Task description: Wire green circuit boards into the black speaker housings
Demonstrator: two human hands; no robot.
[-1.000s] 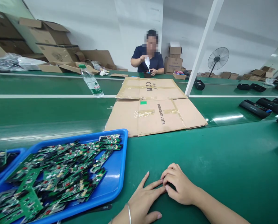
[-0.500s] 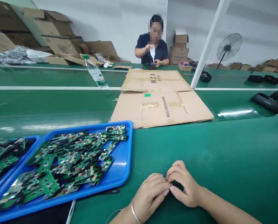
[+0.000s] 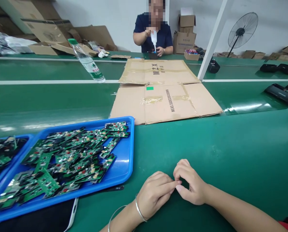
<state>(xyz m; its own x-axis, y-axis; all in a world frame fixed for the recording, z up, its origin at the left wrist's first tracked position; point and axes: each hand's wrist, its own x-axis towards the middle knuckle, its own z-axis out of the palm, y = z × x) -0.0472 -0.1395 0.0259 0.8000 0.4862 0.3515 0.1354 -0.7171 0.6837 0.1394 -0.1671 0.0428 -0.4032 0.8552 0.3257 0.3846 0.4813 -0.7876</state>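
My left hand [image 3: 155, 193], with a silver bangle at the wrist, is closed just above the green work surface [image 3: 197, 145]. Its fingers are curled, and the index fingertip meets the fingertips of my right hand [image 3: 190, 183]. The right hand forms a pinch, thumb and fingers bent round a small gap. Whether anything small lies between the fingertips is hidden. To the left of both hands stands a blue tray [image 3: 130, 161] heaped with green circuit boards [image 3: 73, 158]. A dark slim tool [image 3: 116, 188] pokes out under the tray's front edge.
A dark-screened device [image 3: 47, 216] lies partly under the tray, beside a second blue tray [image 3: 28, 138]. Ahead are flattened cardboard [image 3: 158, 103] and a tilted water bottle [image 3: 88, 62]. Across the table a person [image 3: 153, 35] holds a white squeeze bottle [image 3: 153, 40]. Black casings [image 3: 281, 93] lie right.
The view has shifted, so most things sit higher in the picture. My hands stay together at the fingertips, with only a slight shift of the fingers.
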